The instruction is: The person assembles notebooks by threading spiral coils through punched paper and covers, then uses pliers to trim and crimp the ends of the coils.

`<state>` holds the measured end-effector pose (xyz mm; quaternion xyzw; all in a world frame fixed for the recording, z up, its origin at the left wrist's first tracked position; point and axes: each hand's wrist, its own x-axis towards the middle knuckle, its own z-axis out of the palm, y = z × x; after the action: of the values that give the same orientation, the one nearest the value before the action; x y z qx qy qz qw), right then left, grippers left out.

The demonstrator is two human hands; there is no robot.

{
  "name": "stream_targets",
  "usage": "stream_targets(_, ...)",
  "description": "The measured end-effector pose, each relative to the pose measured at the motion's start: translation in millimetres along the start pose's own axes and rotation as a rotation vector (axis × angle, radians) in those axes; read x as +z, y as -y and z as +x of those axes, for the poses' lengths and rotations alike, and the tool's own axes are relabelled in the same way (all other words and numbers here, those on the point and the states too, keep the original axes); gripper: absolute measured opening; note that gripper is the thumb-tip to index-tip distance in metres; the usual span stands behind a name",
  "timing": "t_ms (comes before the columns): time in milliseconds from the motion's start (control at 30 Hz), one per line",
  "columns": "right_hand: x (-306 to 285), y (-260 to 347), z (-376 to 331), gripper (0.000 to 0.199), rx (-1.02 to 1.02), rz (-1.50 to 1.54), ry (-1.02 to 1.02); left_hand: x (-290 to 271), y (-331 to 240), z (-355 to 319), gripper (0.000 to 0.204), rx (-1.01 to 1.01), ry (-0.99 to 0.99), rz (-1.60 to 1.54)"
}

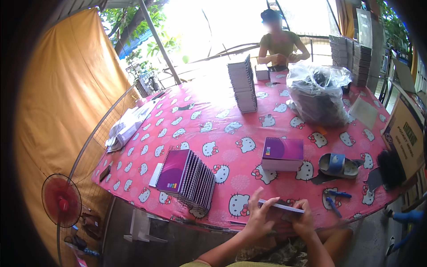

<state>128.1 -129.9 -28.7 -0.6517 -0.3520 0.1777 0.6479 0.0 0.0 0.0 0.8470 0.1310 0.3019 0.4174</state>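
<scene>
A thin notepad (282, 206), seen nearly edge-on with its white page edge uppermost, is held over the near table edge. My right hand (305, 220) pinches its right end. My left hand (261, 218) is at its left end, some fingers raised and spread, one bent against the pad. Just beyond lies a stack of purple-covered pads (283, 152) without visible spirals. To the left stands a taller stack of spiral-bound purple notebooks (187, 180). Blue-handled pliers (336, 201) lie spread on the table, right of my hands.
A blue slipper (337, 165) rests on the pink tablecloth (240, 181). Farther back are a clear plastic bag with dark contents (318, 95) and a tall notebook stack (243, 86). Another person (281, 46) sits opposite. A cardboard box (404, 129) stands right; a fan (61, 200) left.
</scene>
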Motion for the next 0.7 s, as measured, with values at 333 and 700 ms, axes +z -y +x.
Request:
stream_targets(333,-106.7,34.9,37.4,0.032,-0.403,-0.617,-0.137,-8.4,-18.3,31.5,0.019,0.179,-0.127,0.244)
stream_targets(700,-346.7,-43.2,79.5,0.031,0.380,-1.421,-0.495,-1.5,-14.2,36.1,0.017,0.173,-0.125,0.272)
